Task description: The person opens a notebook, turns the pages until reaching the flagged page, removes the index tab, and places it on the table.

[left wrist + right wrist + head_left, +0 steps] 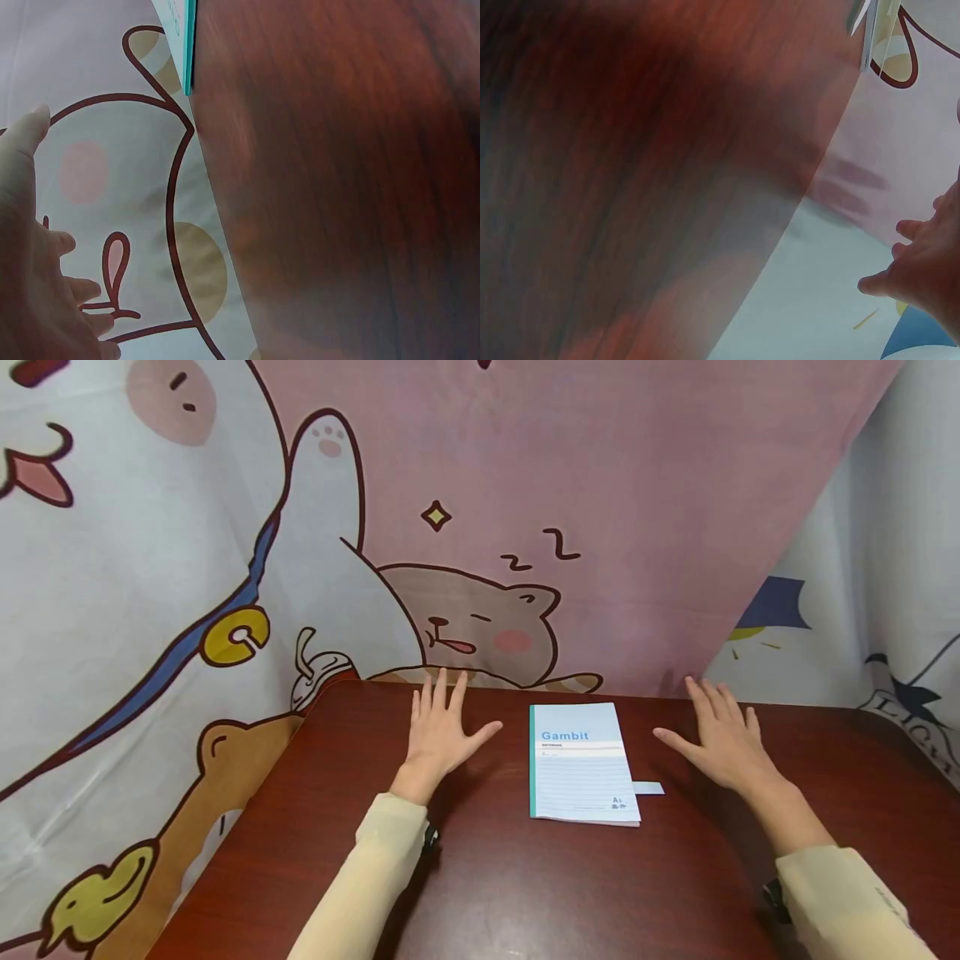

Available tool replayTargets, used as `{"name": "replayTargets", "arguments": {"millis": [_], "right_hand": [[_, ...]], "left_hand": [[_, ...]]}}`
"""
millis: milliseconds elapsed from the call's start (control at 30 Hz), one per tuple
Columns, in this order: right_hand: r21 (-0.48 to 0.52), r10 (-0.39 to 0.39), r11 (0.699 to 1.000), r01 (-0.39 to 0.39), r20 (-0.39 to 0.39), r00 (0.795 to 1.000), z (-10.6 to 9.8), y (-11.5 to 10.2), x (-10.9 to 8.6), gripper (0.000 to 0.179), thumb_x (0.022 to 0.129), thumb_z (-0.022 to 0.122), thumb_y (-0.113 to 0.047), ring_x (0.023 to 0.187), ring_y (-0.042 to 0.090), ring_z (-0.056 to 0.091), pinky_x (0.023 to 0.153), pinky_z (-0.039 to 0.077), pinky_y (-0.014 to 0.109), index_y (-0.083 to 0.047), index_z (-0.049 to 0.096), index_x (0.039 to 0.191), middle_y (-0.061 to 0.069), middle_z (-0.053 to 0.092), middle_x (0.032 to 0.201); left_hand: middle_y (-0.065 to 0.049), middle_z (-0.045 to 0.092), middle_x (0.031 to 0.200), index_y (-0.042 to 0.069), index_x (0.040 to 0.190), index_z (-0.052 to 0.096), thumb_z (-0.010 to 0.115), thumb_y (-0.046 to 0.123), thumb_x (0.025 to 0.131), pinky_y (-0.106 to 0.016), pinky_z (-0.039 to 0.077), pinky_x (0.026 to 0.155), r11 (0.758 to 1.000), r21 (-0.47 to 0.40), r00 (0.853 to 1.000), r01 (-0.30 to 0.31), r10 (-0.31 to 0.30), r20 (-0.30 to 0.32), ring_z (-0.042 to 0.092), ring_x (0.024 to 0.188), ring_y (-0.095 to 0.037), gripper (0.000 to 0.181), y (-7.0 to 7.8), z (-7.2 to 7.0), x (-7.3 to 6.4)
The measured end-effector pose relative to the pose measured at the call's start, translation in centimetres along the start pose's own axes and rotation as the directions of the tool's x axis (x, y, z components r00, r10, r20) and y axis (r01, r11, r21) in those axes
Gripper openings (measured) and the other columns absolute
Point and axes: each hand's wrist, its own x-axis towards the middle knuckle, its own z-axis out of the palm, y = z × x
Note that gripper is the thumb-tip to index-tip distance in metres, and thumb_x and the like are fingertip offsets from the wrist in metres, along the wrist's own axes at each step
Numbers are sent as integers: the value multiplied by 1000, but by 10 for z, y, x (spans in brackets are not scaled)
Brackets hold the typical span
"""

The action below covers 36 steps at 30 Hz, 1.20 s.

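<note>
Pale blue closed "Gambit" notebook (pixel 581 762) lying flat mid-way on dark red-brown wooden table (pixel 525 893), flanked by left hand (pixel 438 731) and right hand (pixel 723 739), both flat, fingers spread, holding nothing, seemingly at rest.

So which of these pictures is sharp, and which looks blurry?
Head view: sharp, evenly lit, the word Gambit legible on the notebook, soft shadows under each hand. Left wrist view: the table is smeared, the left hand clearer. Right wrist view: blurriest, with a dark patch over the wood.
</note>
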Motion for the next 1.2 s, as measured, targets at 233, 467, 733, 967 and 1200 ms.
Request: {"name": "replayTargets", "arguments": {"millis": [233,467,733,967,1200], "right_hand": [[40,-4,999,4,6,1000,4,-3,0,100,93,56,-61,147,53,13,108,9,79,-4,7,160,34,22,157],[94,-24,995,22,22,999,7,-6,1,100,93,60,-56,144,55,20,111,18,73,2,11,158,35,25,157],[143,-34,989,28,43,998,10,-11,1,99,93,63,-52,143,55,23,111,23,70,4,12,157,36,25,156],[175,-23,985,9,75,997,13,-16,1,99,93,64,-49,143,55,23,111,23,70,5,11,157,35,23,157],[183,-29,983,10,98,995,15,-18,2,97,94,65,-45,142,55,24,111,23,69,7,12,156,36,24,157]], "left_hand": [[-12,12,168,22,162,14,47,79,86,-53,11,125,999,-39,1000,-11,12,15,13,155,-36,100,5,0,-4],[-12,17,168,20,161,17,49,76,87,-49,14,125,997,-73,999,-27,30,40,20,153,-35,98,12,1,-10],[-11,22,166,19,160,21,51,76,87,-45,18,125,994,-103,998,-22,29,63,25,152,-33,98,18,4,-16],[-11,26,165,18,159,24,54,74,87,-46,25,123,989,-143,997,-18,29,78,29,151,-34,97,22,5,-23],[-12,30,163,16,158,28,57,72,86,-49,33,119,981,-189,996,-34,48,74,34,148,-34,95,26,8,-30]]}}
